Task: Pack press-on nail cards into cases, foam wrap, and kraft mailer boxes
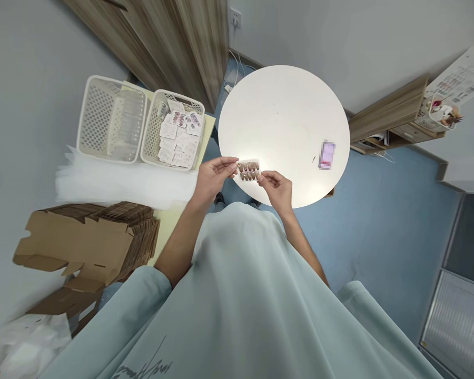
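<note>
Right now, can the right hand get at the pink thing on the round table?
Probably yes: only bare table lies between the right hand and the pink thing, though that hand's grip is on the nail card.

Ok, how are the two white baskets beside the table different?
The left basket holds clear see-through pieces; the right basket holds a loose pile of small nail packets. The right basket sits nearer the round table. Both are white perforated plastic, side by side.
</note>
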`<move>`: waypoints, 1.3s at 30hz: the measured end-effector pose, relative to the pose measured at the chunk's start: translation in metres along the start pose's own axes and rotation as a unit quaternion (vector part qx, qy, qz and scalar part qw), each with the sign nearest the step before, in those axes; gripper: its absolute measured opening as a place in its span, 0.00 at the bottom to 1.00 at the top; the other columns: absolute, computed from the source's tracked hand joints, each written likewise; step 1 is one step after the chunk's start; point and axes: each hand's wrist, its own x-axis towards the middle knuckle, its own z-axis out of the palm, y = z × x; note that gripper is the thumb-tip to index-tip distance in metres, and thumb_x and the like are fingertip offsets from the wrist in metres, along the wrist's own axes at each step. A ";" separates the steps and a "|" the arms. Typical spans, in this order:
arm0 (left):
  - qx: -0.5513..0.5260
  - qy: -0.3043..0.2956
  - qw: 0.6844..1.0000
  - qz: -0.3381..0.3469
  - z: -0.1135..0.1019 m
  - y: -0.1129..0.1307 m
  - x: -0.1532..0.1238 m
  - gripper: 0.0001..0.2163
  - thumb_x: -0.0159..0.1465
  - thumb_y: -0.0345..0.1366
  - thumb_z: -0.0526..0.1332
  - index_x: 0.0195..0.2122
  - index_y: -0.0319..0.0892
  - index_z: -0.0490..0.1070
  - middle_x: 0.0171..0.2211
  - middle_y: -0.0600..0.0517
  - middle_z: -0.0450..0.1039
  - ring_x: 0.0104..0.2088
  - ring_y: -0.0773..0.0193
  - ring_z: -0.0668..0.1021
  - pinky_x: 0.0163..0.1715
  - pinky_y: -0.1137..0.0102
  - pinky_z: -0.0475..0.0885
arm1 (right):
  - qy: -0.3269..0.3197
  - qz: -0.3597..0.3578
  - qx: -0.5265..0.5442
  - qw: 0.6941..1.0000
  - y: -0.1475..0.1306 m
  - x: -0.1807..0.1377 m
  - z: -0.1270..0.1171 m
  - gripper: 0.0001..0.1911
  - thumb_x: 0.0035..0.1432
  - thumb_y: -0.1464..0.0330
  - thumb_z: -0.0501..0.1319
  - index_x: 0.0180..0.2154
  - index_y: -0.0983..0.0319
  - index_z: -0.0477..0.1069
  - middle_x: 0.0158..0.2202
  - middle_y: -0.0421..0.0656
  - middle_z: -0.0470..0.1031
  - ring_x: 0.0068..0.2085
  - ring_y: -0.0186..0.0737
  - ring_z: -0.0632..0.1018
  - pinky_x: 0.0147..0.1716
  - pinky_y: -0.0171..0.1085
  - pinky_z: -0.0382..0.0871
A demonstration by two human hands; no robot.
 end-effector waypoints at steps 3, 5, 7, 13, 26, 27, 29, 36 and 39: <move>-0.025 -0.024 0.999 -0.005 -0.004 0.004 0.003 0.26 0.56 0.56 0.83 0.46 0.42 0.87 0.40 0.46 0.86 0.40 0.57 0.85 0.45 0.62 0.85 | -0.007 0.026 0.042 0.999 0.000 0.003 -0.002 0.33 0.50 0.37 0.80 0.40 0.57 0.84 0.38 0.44 0.87 0.40 0.45 0.88 0.49 0.48 0.88; -0.048 -0.047 0.998 -0.016 -0.007 0.008 0.004 0.27 0.56 0.55 0.84 0.50 0.42 0.87 0.41 0.46 0.86 0.41 0.58 0.86 0.46 0.63 0.85 | -0.015 0.040 0.066 0.997 -0.002 0.004 -0.004 0.33 0.48 0.37 0.82 0.40 0.57 0.84 0.38 0.43 0.87 0.40 0.45 0.88 0.49 0.48 0.88; -0.070 -0.085 0.993 -0.036 -0.009 0.013 0.003 0.30 0.57 0.55 0.84 0.56 0.44 0.86 0.45 0.45 0.86 0.44 0.56 0.87 0.47 0.62 0.85 | -0.036 0.058 0.091 0.993 -0.003 0.005 -0.006 0.33 0.46 0.38 0.83 0.40 0.57 0.84 0.38 0.42 0.87 0.39 0.44 0.88 0.50 0.47 0.88; -0.107 -0.219 0.967 -0.080 -0.014 0.030 -0.002 0.39 0.59 0.56 0.83 0.68 0.45 0.80 0.62 0.36 0.85 0.57 0.42 0.88 0.53 0.55 0.85 | -0.140 0.119 0.140 0.973 -0.010 0.004 -0.007 0.31 0.45 0.41 0.85 0.39 0.56 0.86 0.37 0.41 0.88 0.39 0.41 0.88 0.48 0.43 0.86; -0.044 -0.082 0.995 -0.022 0.004 0.017 -0.004 0.45 0.58 0.52 0.82 0.74 0.42 0.71 0.64 0.34 0.83 0.67 0.38 0.83 0.69 0.43 0.78 | -0.037 -0.005 -0.026 0.999 -0.012 -0.009 0.011 0.26 0.60 0.41 0.76 0.44 0.55 0.84 0.45 0.44 0.88 0.45 0.46 0.87 0.47 0.45 0.84; -0.042 -0.071 0.996 -0.021 0.006 0.015 -0.005 0.46 0.58 0.52 0.82 0.74 0.42 0.71 0.64 0.34 0.83 0.66 0.38 0.83 0.69 0.43 0.78 | -0.036 -0.015 -0.047 0.998 -0.015 -0.012 0.013 0.25 0.60 0.41 0.76 0.44 0.54 0.84 0.44 0.44 0.88 0.45 0.46 0.87 0.47 0.45 0.84; -0.041 -0.053 0.998 -0.022 0.009 0.012 -0.005 0.46 0.57 0.51 0.82 0.74 0.42 0.70 0.64 0.34 0.82 0.65 0.39 0.84 0.67 0.43 0.80 | -0.030 -0.033 -0.082 0.996 -0.018 -0.017 0.018 0.23 0.62 0.42 0.75 0.42 0.54 0.84 0.42 0.43 0.88 0.44 0.46 0.87 0.47 0.45 0.85; -0.024 -0.034 0.999 -0.005 0.014 0.010 -0.009 0.44 0.56 0.50 0.84 0.71 0.42 0.74 0.65 0.34 0.81 0.65 0.37 0.84 0.64 0.47 0.83 | 0.013 -0.061 -0.120 0.991 -0.018 -0.021 0.022 0.19 0.68 0.46 0.70 0.36 0.54 0.83 0.39 0.43 0.87 0.41 0.46 0.86 0.49 0.48 0.87; -0.006 -0.029 1.000 0.008 0.010 0.012 -0.010 0.38 0.60 0.52 0.81 0.68 0.43 0.77 0.63 0.37 0.83 0.65 0.39 0.84 0.65 0.47 0.83 | 0.033 -0.041 -0.100 0.994 -0.016 -0.017 0.014 0.20 0.65 0.45 0.72 0.36 0.55 0.82 0.39 0.44 0.88 0.41 0.47 0.87 0.49 0.47 0.87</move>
